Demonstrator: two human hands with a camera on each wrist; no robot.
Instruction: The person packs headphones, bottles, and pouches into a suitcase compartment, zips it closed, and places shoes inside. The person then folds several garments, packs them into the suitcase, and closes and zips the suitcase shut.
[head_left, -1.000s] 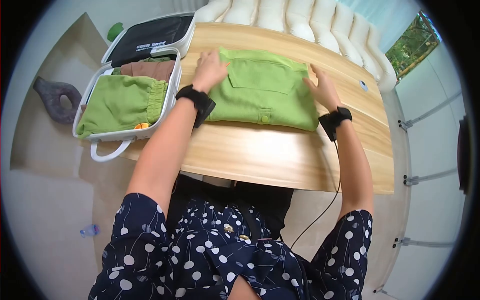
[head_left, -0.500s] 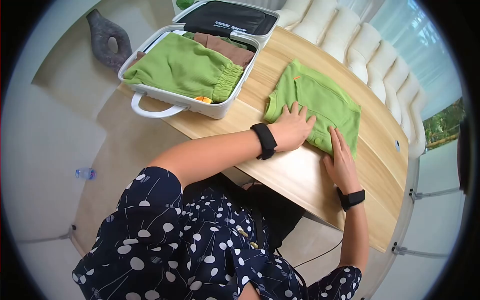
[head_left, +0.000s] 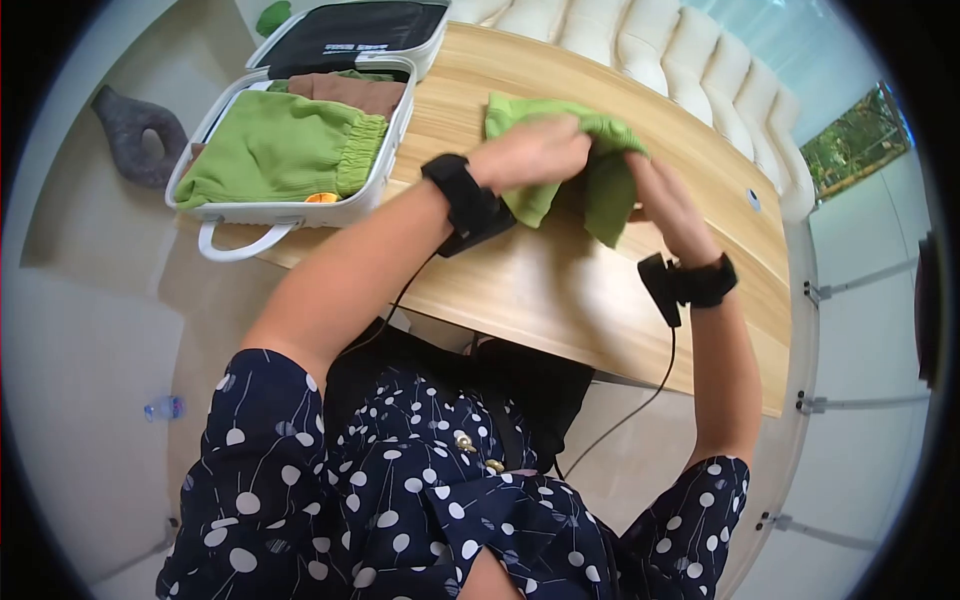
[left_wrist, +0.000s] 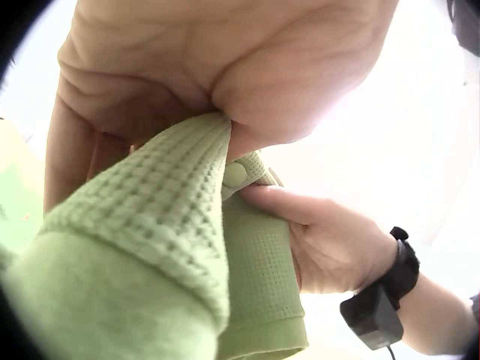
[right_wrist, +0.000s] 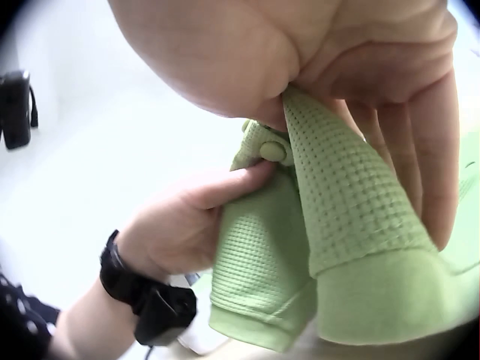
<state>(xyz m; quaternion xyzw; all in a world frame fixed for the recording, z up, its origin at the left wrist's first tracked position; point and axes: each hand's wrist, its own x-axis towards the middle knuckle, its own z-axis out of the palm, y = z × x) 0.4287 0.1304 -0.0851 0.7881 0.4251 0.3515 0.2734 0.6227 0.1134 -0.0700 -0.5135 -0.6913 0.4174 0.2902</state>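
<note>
A green ribbed garment (head_left: 520, 115) with a round button (left_wrist: 235, 175) is partly lifted off the wooden table, its lower edges hanging in folds. My left hand (head_left: 535, 152) pinches its near edge between thumb and fingers, blurred in the head view; the cloth rises to a point in that grip in the left wrist view. My right hand (head_left: 675, 210) pinches the garment farther right, and in the right wrist view the fabric (right_wrist: 352, 195) hangs from between its thumb and fingers. The far part of the garment is partly hidden behind the hands.
At the left of the wooden table (head_left: 560, 300) stands an open white suitcase (head_left: 400, 130) holding green elastic-waisted clothing (head_left: 285, 145) and brown cloth (head_left: 350, 92). A cream cushioned seat (head_left: 660, 50) lies beyond the table. A small round object (head_left: 753, 200) sits near its right edge.
Both hands went from lying on the flat garment to pinching it, and its near part has risen and folded. The head view has shifted, turning back from its half-second-ago angle.
</note>
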